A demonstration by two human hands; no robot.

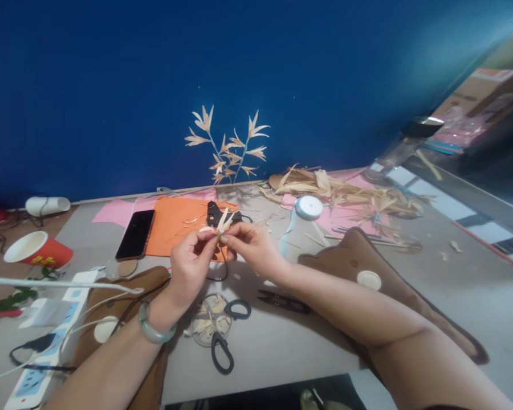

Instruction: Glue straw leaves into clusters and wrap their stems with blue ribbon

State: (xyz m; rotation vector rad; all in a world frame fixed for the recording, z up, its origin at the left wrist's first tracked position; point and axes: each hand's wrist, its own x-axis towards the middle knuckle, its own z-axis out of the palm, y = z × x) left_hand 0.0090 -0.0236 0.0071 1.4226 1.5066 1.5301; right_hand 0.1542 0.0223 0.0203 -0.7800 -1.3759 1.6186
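Observation:
Over the middle of the table, my left hand [191,259] and my right hand [254,246] meet fingertip to fingertip. Pinched between them is a small flower of pale dried husk [224,221], its narrow petals pointing up. Both hands are closed on its base, which the fingers partly hide. Just behind it lies a black glue gun [216,213] on an orange sheet [165,230]. Nearer me, black-handled scissors [222,341] rest on a round dish of husk pieces [207,324]. Dark thread snips [282,302] lie beneath my right forearm.
Branches with husk flowers [228,148] stand against the blue wall. Dried husks [325,185] and a ribbon roll [309,207] lie at right. On the left are a phone [135,233], a tilted paper cup [47,250] and a power strip [47,353] with cables. Brown cushions [367,273] lie under both arms.

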